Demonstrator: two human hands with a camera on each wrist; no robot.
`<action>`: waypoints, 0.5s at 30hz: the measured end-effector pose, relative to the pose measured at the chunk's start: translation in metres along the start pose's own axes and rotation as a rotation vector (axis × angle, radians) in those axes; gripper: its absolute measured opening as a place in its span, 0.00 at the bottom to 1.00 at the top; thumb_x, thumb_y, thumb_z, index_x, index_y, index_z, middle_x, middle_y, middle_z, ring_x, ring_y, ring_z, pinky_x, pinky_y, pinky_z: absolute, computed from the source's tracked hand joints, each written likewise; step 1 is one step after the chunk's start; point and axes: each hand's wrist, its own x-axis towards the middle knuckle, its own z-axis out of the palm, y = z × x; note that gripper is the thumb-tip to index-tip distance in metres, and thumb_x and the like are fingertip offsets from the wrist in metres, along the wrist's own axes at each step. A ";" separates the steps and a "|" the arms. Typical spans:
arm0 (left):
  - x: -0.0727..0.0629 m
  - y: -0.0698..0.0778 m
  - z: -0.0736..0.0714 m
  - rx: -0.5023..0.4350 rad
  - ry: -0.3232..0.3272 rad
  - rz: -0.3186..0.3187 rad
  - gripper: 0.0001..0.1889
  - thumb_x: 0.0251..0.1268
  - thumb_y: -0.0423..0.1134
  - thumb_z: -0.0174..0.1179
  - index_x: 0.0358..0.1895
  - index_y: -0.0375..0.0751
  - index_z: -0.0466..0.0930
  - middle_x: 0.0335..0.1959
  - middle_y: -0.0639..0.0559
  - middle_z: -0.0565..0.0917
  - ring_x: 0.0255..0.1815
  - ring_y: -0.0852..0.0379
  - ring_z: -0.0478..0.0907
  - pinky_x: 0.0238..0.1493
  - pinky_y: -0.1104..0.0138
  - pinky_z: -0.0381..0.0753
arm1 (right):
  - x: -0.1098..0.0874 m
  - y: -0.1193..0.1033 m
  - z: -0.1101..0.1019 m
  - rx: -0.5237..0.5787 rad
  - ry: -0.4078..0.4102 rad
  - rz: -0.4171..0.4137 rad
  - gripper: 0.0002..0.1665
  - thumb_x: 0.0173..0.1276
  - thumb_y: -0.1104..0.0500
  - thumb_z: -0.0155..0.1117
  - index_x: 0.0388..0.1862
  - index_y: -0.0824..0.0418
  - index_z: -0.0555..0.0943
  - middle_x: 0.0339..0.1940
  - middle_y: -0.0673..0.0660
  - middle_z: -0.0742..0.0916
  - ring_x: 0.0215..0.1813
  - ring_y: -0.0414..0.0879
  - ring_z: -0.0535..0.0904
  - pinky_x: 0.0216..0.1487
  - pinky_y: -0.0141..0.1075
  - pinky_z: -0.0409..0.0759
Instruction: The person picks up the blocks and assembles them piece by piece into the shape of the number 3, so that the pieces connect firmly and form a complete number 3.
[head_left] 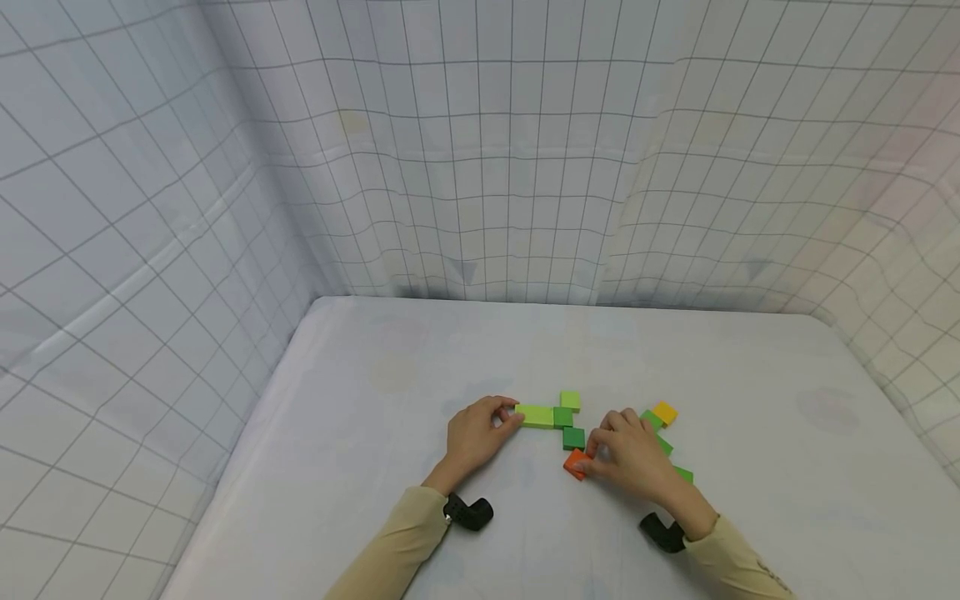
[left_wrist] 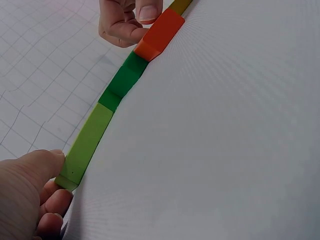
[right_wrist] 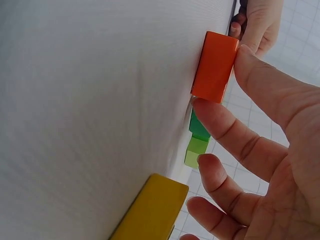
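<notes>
My left hand (head_left: 480,437) is at the left end of a long light green block (head_left: 534,417), thumb on one side and fingertips curled at its end; the left wrist view shows the thumb (left_wrist: 50,159) against it. With thumb and index finger my right hand (head_left: 630,454) pinches an orange block (right_wrist: 216,67). That orange block sits at a slant just below a dark green block (head_left: 573,438). Above the dark green one, a mid-green block (head_left: 562,418) adjoins the long block's right end, with a small light green block (head_left: 570,401) behind it.
Beyond my right hand lie a yellow-orange block (head_left: 665,412) and several green blocks (head_left: 684,474), partly covered by the hand. They rest on a white-covered table (head_left: 360,375). Grid-patterned white sheets (head_left: 480,167) hang behind the table and along both sides.
</notes>
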 end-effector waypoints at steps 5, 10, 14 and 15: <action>0.000 0.000 0.000 0.000 0.000 -0.001 0.16 0.63 0.55 0.59 0.46 0.52 0.84 0.27 0.67 0.76 0.18 0.69 0.65 0.21 0.72 0.63 | 0.000 -0.001 0.000 0.005 0.002 0.006 0.15 0.50 0.43 0.75 0.21 0.44 0.77 0.30 0.46 0.73 0.37 0.45 0.64 0.37 0.40 0.59; 0.000 0.000 -0.001 0.008 -0.003 0.000 0.15 0.63 0.54 0.60 0.46 0.51 0.84 0.27 0.67 0.76 0.19 0.69 0.65 0.21 0.72 0.63 | 0.000 -0.001 -0.002 0.042 0.037 -0.004 0.12 0.53 0.45 0.74 0.22 0.45 0.79 0.31 0.46 0.75 0.36 0.44 0.64 0.37 0.40 0.61; 0.000 0.001 -0.001 0.007 -0.007 0.000 0.15 0.63 0.54 0.59 0.46 0.51 0.84 0.27 0.67 0.76 0.19 0.69 0.65 0.21 0.72 0.63 | 0.000 0.002 -0.008 0.097 0.110 -0.020 0.08 0.54 0.50 0.74 0.25 0.46 0.81 0.31 0.45 0.78 0.36 0.43 0.66 0.37 0.39 0.66; 0.001 0.001 -0.001 0.007 -0.008 -0.001 0.15 0.63 0.54 0.59 0.46 0.51 0.84 0.27 0.67 0.76 0.19 0.69 0.65 0.22 0.72 0.63 | 0.000 0.003 -0.010 0.114 0.133 -0.023 0.08 0.54 0.51 0.75 0.25 0.46 0.82 0.31 0.45 0.79 0.36 0.43 0.67 0.37 0.38 0.67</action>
